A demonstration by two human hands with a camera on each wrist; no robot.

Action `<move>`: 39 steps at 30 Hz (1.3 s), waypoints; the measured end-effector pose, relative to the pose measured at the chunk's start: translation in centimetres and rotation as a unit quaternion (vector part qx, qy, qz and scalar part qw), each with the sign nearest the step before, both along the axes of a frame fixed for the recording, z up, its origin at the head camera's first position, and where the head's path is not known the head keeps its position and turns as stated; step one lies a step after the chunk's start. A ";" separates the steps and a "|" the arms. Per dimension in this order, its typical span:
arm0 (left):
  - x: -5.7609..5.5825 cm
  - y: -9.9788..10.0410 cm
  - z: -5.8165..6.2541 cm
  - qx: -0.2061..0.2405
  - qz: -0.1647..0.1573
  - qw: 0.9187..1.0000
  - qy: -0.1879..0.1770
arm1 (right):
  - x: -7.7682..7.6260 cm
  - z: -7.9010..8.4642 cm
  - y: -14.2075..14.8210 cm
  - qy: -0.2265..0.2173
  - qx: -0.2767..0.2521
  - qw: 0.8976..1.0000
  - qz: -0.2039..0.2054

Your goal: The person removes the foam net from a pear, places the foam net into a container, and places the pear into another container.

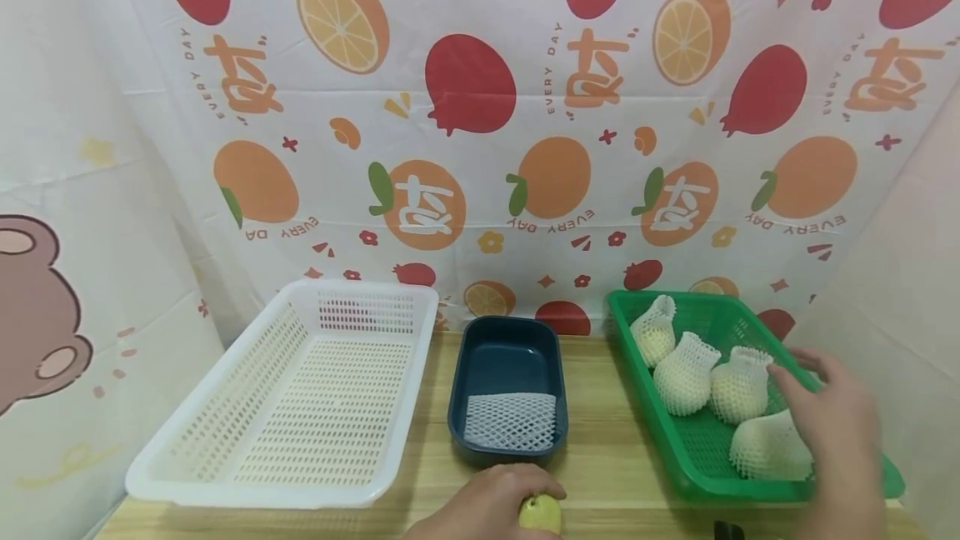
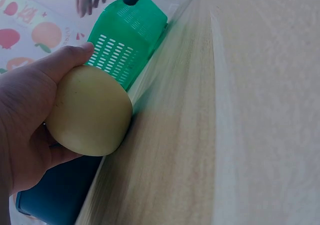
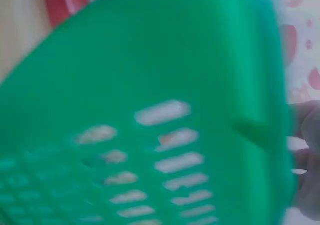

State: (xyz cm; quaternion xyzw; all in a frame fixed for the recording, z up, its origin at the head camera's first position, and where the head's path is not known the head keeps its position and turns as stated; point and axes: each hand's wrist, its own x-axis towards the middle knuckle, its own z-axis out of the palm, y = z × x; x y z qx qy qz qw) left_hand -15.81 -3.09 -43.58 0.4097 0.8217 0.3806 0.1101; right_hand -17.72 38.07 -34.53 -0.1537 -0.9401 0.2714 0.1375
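In the head view my left hand (image 1: 487, 507) grips a bare yellow-green pear (image 1: 540, 515) at the table's front edge. The left wrist view shows this pear (image 2: 90, 110) between thumb and fingers, its skin smooth and without a net. My right hand (image 1: 836, 402) hovers over the right side of the green basket (image 1: 686, 461), fingers loosely bent and holding nothing that I can see. Below and left of it lie several fruits in white foam nets, among them a netted fruit (image 1: 740, 390) close to the fingertips. In the right wrist view the fingers (image 3: 310, 145) are blurred beside the basket rim.
A dark blue tray (image 1: 506, 361) stands mid-table with a flat white foam net (image 1: 512, 422) in its front half. To its left is a white perforated basket (image 1: 322, 407). A fruit-print cloth (image 1: 480, 190) hangs behind. A small black object (image 1: 727, 530) shows at the bottom edge.
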 end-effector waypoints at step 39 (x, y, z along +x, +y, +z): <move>0.0 0.0 -0.1 0.002 -0.004 1.000 -0.011 | -2.0 -2.9 0.1 -0.064 0.033 0.986 0.147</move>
